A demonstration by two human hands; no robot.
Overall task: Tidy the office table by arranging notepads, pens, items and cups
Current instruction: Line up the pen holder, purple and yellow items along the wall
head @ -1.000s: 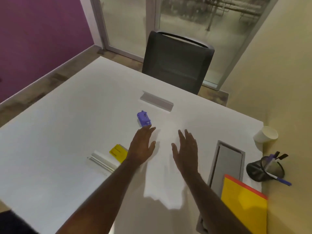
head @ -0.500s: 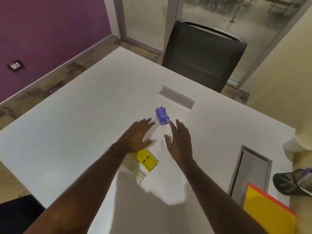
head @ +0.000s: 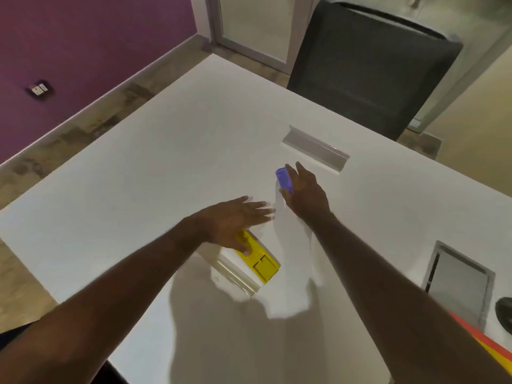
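Observation:
A small purple item [head: 283,179] lies near the middle of the white table [head: 144,189]. My right hand [head: 306,196] is closed around it, thumb on the near side and fingers behind it. My left hand [head: 237,218] is flat with fingers spread, palm down, over the far end of a yellow-and-white box [head: 256,266] that lies on the table. The thumb rests on or just above the box's yellow part.
A grey angled strip [head: 315,149] lies just beyond the purple item. A black chair [head: 371,65] stands at the far edge. A grey cable hatch [head: 457,278], a yellow-and-red notepad [head: 496,349] and a black holder's edge [head: 505,311] are at the right.
My right hand has reached forward and closed on the purple item. My left hand has stayed open over the yellow-and-white box. The view has shifted left and closer.

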